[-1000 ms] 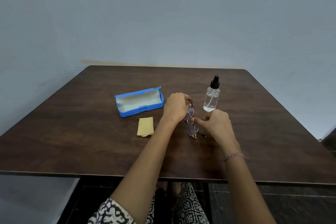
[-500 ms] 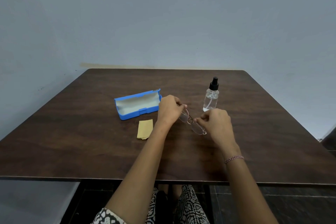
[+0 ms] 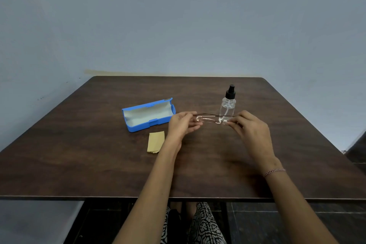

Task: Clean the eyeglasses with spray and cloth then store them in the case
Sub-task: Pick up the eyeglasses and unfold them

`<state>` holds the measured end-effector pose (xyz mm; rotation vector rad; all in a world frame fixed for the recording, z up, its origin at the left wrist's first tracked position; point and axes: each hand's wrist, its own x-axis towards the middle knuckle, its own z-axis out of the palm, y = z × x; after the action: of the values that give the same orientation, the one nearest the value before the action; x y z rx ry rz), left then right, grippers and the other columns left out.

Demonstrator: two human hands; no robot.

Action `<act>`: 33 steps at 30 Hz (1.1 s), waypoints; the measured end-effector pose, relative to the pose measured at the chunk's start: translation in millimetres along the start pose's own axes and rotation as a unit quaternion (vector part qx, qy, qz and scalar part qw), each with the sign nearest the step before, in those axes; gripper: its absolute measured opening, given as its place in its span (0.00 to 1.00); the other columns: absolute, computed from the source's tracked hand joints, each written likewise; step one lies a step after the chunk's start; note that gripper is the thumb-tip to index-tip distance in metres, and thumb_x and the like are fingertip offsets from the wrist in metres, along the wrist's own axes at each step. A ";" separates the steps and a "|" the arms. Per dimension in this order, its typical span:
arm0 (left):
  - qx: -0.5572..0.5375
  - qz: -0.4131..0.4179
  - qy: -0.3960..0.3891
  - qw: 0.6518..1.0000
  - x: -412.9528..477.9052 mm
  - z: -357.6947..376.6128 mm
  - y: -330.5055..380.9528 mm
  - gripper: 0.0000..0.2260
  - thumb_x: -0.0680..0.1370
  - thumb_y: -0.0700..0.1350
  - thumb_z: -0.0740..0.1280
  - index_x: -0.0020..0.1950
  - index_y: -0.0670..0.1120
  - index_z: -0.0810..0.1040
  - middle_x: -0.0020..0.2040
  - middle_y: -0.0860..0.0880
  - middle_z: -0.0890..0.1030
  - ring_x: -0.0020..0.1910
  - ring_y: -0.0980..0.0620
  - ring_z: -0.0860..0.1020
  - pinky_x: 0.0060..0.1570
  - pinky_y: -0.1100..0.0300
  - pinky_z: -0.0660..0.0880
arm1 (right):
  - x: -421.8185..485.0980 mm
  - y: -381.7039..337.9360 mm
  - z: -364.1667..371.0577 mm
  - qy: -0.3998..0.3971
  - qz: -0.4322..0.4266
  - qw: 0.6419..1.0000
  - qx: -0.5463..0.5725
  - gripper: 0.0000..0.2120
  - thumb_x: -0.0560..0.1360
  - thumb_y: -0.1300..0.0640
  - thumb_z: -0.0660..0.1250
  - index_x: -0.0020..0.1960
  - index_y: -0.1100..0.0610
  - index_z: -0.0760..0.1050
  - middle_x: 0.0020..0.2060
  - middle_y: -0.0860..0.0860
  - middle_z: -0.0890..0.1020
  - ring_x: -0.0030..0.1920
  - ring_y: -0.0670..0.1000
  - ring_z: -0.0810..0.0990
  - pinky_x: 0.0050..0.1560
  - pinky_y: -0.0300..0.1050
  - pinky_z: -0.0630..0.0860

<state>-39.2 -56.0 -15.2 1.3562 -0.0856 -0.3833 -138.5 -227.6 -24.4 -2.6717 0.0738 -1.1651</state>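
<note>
between our two hands, lifted above the dark wooden bench (image 3: 95,166), we hold the eyeglasses (image 3: 213,119) level and stretched side to side. the left grip (image 3: 182,124) pinches one end of the frame between fingertips and thumb. the right grip (image 3: 251,130) pinches the other end the same way, so both are clamped on the eyeglasses. a second ago the glasses sat low at the bench, pointing away from us, with both hands bunched close over them. now they are raised clear of the wood and turned crosswise, and the hands have drawn apart. just beyond the right grip stands the clear spray bottle (image 3: 227,105) with its black nozzle, upright and untouched. to the outer side of the left grip lies the open blue case (image 3: 147,115), its pale lining showing. nearer us than that grip, beside our left wrist, the yellow cloth (image 3: 156,141) lies flat. we judge that cleaning has not begun: the glasses are only picked up and presented. one grip will probably have to let go to reach the bottle, leaving the thin frame held by one end.
</note>
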 end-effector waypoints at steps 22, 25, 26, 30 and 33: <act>0.087 0.046 -0.145 0.985 1.6 -4.0 -16.6 0.09 0.74 0.37 0.70 0.52 0.34 0.80 0.46 0.43 0.83 0.41 0.57 0.82 0.45 0.66 0.78 | -9.4 18.9 -2.2 0.051 0.013 0.988 0.143 0.05 0.71 0.62 0.70 0.47 0.61 0.82 0.46 0.49 0.76 0.47 0.43 0.76 0.53 0.25 0.69; 0.096 0.057 -0.135 0.985 2.2 -3.2 -17.8 0.07 0.74 0.37 0.70 0.49 0.35 0.80 0.45 0.46 0.82 0.38 0.60 0.82 0.40 0.69 0.77 | -8.2 21.4 -1.8 0.081 0.036 0.987 0.135 0.06 0.72 0.61 0.70 0.47 0.60 0.83 0.44 0.48 0.74 0.45 0.46 0.75 0.49 0.26 0.69; 0.099 0.059 -0.133 0.984 2.6 -3.2 -18.2 0.05 0.74 0.37 0.70 0.47 0.36 0.81 0.45 0.46 0.82 0.38 0.60 0.82 0.41 0.69 0.77 | -7.7 21.9 -2.9 0.096 0.050 0.984 0.139 0.05 0.72 0.62 0.70 0.47 0.60 0.83 0.44 0.48 0.74 0.44 0.46 0.75 0.48 0.26 0.70; 0.125 0.062 -0.133 0.981 3.8 -3.3 -18.2 0.01 0.73 0.39 0.71 0.43 0.43 0.81 0.45 0.49 0.82 0.41 0.58 0.81 0.47 0.65 0.78 | -5.9 22.8 -11.8 0.160 0.131 0.956 0.206 0.04 0.74 0.61 0.69 0.47 0.58 0.81 0.44 0.49 0.75 0.41 0.40 0.74 0.42 0.27 0.69; 0.139 0.058 -0.137 0.979 3.7 -3.2 -17.1 0.03 0.73 0.38 0.71 0.45 0.40 0.81 0.46 0.51 0.81 0.42 0.58 0.80 0.46 0.66 0.78 | -6.1 29.2 -11.9 0.127 0.153 0.953 0.229 0.06 0.76 0.59 0.66 0.50 0.51 0.81 0.46 0.43 0.72 0.48 0.42 0.72 0.45 0.29 0.70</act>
<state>-38.7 -57.0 -32.9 1.5579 -0.4594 -0.4693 -150.1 -257.3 -27.5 -2.0176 0.2219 -1.2358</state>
